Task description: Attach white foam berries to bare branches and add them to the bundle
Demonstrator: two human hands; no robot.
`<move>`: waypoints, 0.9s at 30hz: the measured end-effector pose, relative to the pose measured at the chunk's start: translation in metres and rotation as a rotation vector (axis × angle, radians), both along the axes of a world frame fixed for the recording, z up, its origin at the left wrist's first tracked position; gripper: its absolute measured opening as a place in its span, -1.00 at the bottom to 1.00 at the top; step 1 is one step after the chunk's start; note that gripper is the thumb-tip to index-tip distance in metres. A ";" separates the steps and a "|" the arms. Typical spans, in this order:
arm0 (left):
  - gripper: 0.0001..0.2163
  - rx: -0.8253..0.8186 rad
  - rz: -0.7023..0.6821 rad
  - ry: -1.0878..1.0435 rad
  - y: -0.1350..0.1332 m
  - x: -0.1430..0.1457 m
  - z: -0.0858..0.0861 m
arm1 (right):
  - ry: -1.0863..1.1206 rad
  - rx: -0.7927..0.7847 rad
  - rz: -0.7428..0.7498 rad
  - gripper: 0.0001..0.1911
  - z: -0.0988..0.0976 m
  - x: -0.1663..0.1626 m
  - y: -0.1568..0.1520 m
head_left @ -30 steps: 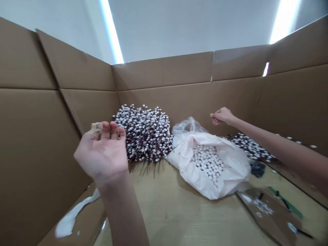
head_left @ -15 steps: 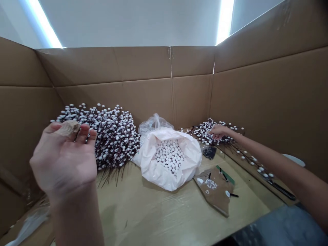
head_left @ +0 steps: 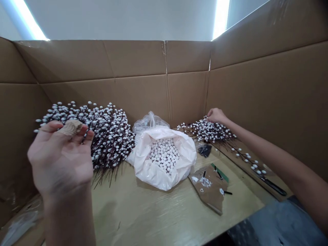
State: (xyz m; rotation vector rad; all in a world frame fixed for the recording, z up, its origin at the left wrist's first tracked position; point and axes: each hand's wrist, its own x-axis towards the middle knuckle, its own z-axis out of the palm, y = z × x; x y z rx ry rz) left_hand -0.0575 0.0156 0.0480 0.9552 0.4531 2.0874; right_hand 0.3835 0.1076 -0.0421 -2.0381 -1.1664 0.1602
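Note:
My left hand (head_left: 64, 160) is raised at the left, palm toward me, its fingers loosely bent and apart with nothing visible in them. A tan wrap (head_left: 71, 127) covers its thumb. Behind it lies a large bunch of white-berry stems (head_left: 110, 133). At the back right, my right hand (head_left: 217, 115) pinches at the top of a smaller pile of berry stems (head_left: 212, 131); white berries show right at its fingertips, and the held stem is mostly lost among the others. Between the hands stands an open white bag (head_left: 164, 182) full of loose white berries (head_left: 165, 155).
Cardboard walls (head_left: 138, 61) enclose the table (head_left: 143, 218) at the back and sides. Right of the bag are a glue-marked cardboard piece (head_left: 212, 196) with black sticks, and a small black packet (head_left: 205, 150). A single berry stem (head_left: 247, 158) and a black-handled tool (head_left: 274, 186) lie under my right forearm.
My right hand has risen from within the smaller pile to its top edge, fingers drawn together. My left hand stays raised, nearly unchanged. The view has shifted slightly to the right.

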 end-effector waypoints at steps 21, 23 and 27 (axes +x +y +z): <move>-0.68 -0.119 -0.326 0.739 0.012 0.039 -0.041 | 0.269 0.819 0.646 -0.89 0.126 -0.067 -0.051; -0.59 -0.176 -0.411 0.800 0.007 0.044 -0.045 | 0.245 0.792 0.771 -0.91 0.132 -0.083 -0.060; -0.62 -0.057 -0.590 0.944 -0.006 0.054 -0.050 | 0.244 0.734 0.928 -0.91 0.134 -0.109 -0.070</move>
